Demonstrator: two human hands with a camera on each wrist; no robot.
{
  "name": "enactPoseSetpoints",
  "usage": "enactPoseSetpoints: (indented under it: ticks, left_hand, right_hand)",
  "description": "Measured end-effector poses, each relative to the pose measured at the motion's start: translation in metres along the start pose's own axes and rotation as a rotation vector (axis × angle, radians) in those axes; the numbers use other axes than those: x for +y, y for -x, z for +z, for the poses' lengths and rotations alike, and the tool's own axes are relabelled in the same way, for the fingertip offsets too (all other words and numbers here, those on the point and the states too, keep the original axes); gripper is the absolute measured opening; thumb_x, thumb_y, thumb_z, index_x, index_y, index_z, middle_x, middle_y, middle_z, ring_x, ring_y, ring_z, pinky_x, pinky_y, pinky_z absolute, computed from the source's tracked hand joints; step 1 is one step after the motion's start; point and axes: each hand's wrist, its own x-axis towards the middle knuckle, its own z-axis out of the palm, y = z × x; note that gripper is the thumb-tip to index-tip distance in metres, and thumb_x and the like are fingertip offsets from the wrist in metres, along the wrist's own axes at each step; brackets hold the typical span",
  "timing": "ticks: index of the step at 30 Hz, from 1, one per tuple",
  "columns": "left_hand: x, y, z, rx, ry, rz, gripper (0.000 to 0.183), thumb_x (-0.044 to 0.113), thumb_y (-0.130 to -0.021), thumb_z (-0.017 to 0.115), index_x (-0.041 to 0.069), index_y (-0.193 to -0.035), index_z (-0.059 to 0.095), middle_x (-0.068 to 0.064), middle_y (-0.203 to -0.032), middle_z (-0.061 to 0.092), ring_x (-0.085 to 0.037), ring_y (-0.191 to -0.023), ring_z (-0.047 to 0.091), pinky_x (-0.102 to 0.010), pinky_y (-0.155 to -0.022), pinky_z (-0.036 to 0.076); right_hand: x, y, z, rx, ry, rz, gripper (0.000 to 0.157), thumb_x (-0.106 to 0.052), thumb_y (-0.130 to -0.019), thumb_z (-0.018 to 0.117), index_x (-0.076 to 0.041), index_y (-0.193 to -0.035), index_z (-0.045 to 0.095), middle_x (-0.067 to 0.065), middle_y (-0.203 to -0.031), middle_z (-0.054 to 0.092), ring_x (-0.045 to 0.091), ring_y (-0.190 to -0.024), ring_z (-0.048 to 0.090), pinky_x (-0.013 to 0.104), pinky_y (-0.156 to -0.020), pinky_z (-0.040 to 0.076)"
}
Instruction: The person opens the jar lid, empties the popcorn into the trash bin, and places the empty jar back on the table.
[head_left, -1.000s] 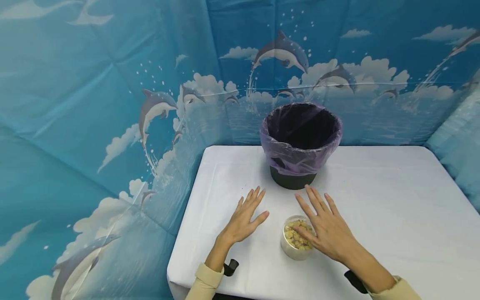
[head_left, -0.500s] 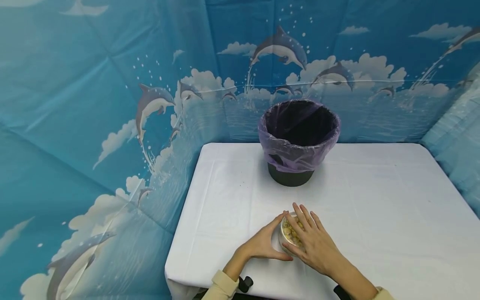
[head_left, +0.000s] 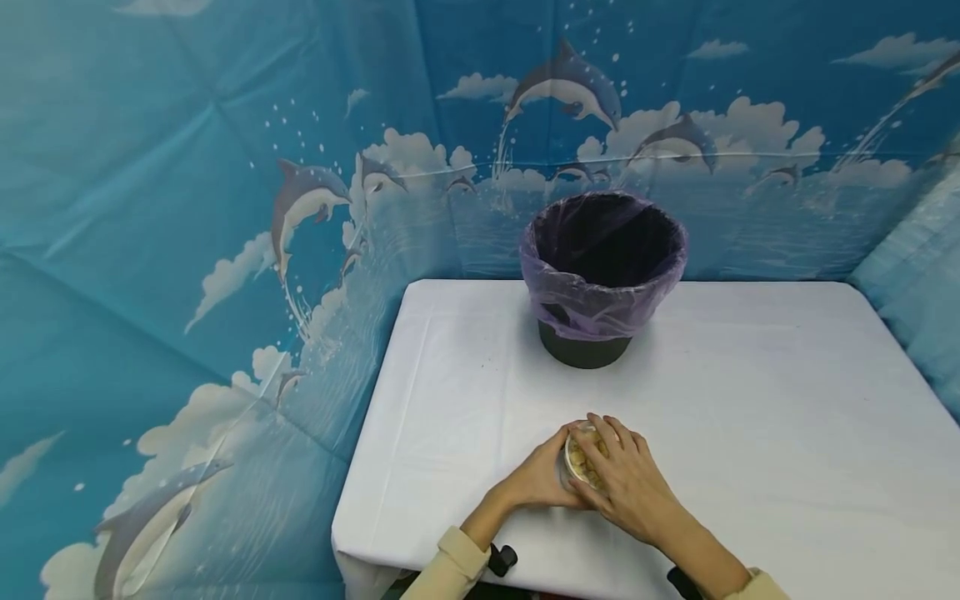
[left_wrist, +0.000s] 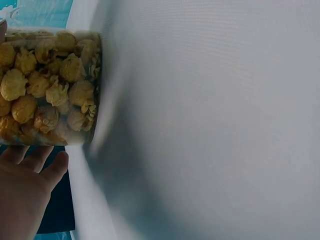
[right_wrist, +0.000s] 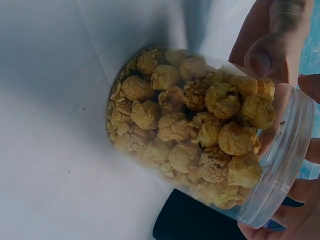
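Left hand (head_left: pixel 543 475): grasping, fingers and thumb curved round the side of a clear jar (right_wrist: pixel 195 125); the right wrist view shows its thumb against the wall. Right hand (head_left: pixel 633 492): laid across the top, with thumb and fingers gripping the edge of the clear lid (right_wrist: pixel 286 167). Neither hand is free.

The jar is between the two hands, near the front edge of the table (head_left: pixel 420 500). It appears to stand upright on the white cloth; a slight lift off the surface cannot be ruled out. It is filled to a high level with popcorn (left_wrist: pixel 47 90).

Status, as judged: early stage. Done: jar steadied from one side, lid taken hold of from above. Outstanding: the lid appears to be still in place, and no popcorn is seen outside the jar. Whether the lid is turning or loosened cannot be determined.

Beyond the hands, a dark bin (head_left: pixel 585 348) stands upright at the back of the table, apart from the jar, lined with a purple bag (head_left: pixel 603 307) folded over its rim. The bin's interior is too dark to assess. A blue curtain (head_left: pixel 150 192) printed with dolphins hangs behind the table.
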Motion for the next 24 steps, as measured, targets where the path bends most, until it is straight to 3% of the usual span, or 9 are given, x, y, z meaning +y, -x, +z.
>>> enactPoseSetpoints:
  ticks: [8,13,19,24]
  left_hand:
    - [0.002,-0.004,-0.001,0.002,-0.026,-0.003,0.103,0.023,-0.079,0.089,0.012,-0.161,0.026,-0.008,-0.161,0.044,-0.017,-0.147,0.046,-0.031,-0.121,0.04]
    - [0.005,-0.005,-0.008,0.016,-0.047,0.023,0.102,0.024,-0.08,0.089,0.012,-0.161,0.028,-0.008,-0.16,0.047,-0.016,-0.145,0.049,-0.03,-0.12,0.042]
    - [0.024,-0.016,-0.033,0.066,-0.082,0.053,0.112,0.028,-0.077,0.092,0.019,-0.163,0.022,-0.004,-0.16,0.043,-0.013,-0.143,0.049,-0.032,-0.117,0.045]
    - [0.043,-0.034,-0.063,0.119,-0.099,0.083,0.114,0.031,-0.074,0.095,0.022,-0.162,0.022,-0.002,-0.16,0.044,-0.013,-0.141,0.051,-0.032,-0.114,0.047]
  right_hand:
    - [0.004,-0.002,0.001,0.027,-0.011,-0.013,0.062,-0.046,-0.095,0.067,-0.01,-0.144,0.059,0.026,-0.14,0.055,0.045,-0.125,0.054,0.059,-0.089,0.051]
    - [0.006,-0.006,-0.002,0.04,-0.036,-0.019,0.059,-0.05,-0.101,0.059,-0.012,-0.145,0.059,0.026,-0.141,0.054,0.045,-0.126,0.053,0.061,-0.091,0.05]
    - [0.012,-0.031,-0.019,0.093,-0.107,-0.046,0.058,-0.054,-0.103,0.054,-0.014,-0.146,0.059,0.025,-0.144,0.053,0.045,-0.129,0.05,0.064,-0.096,0.046]
    - [0.021,-0.064,-0.038,0.134,-0.14,-0.078,0.059,-0.055,-0.104,0.053,-0.016,-0.147,0.058,0.025,-0.144,0.053,0.046,-0.129,0.049,0.066,-0.098,0.044]
